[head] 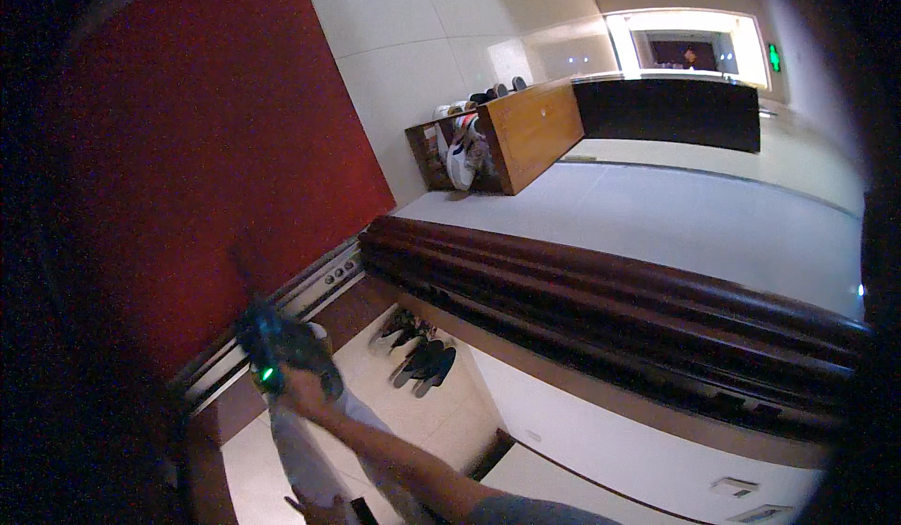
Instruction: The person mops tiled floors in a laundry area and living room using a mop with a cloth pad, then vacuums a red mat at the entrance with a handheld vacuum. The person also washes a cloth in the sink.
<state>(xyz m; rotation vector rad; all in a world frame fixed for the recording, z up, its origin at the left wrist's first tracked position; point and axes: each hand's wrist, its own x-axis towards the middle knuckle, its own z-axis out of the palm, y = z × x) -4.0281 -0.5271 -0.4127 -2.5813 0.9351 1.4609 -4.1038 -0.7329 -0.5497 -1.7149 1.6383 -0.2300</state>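
My right hand [306,393] reaches in from the lower right, bare-armed below a grey sleeve. It is closed around a dark handheld device [271,338] with a lit green light; blur hides its exact kind. A thin dark part points from it towards the red floor covering [225,138]. Just below the device runs a pale metal threshold strip [331,272]. At the bottom edge my left hand [320,509] is partly cut off, beside a black band or object [362,511] near the wrist. Grey trouser legs [299,447] show behind the right forearm.
Dark shoes [426,367] stand on the pale tiled floor. A dark reddish-brown moulded door frame [605,300] crosses the right side. Beyond it stands a wooden shoe cabinet [538,131] with several shoes. Farther off are a black-fronted counter [669,113] and a green lit sign [774,57].
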